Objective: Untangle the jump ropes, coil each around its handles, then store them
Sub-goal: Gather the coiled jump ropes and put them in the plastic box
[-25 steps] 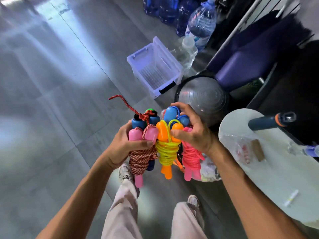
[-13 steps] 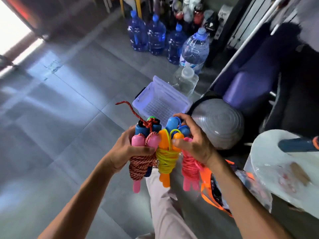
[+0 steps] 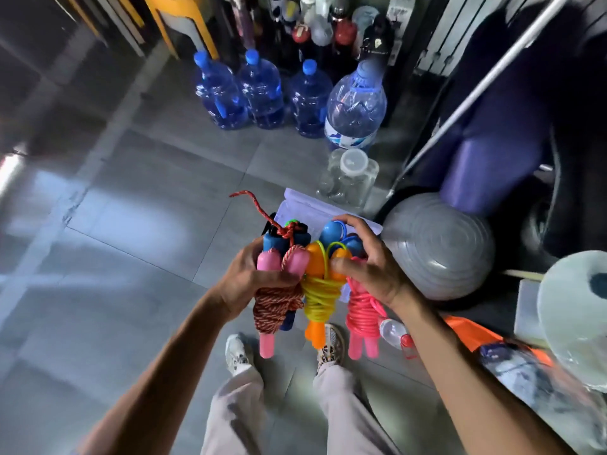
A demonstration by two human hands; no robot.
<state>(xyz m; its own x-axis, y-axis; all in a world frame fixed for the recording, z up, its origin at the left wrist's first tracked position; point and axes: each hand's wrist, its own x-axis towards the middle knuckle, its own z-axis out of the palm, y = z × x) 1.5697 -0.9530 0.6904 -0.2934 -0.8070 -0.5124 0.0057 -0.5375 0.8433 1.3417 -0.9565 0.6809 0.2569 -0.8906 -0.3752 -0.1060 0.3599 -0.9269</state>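
Observation:
Both hands hold a bunch of coiled jump ropes at chest height. My left hand grips the pink-handled rope wound with red-and-white cord, with a blue-handled rope behind it and a loose red cord end sticking up. My right hand grips the orange-handled rope wound in yellow cord and the pink rope coil; blue handles show above its fingers. A pale purple plastic bin sits on the floor just beyond the bunch, mostly hidden by it.
Several blue water jugs and a clear jar stand on the floor ahead. A grey dome ball lies at the right, with a round white table and an orange bag nearer. My feet show below.
The view has tilted up and moved forward, so the bin now lies right behind the bunch. Both hands keep the same hold on the ropes.

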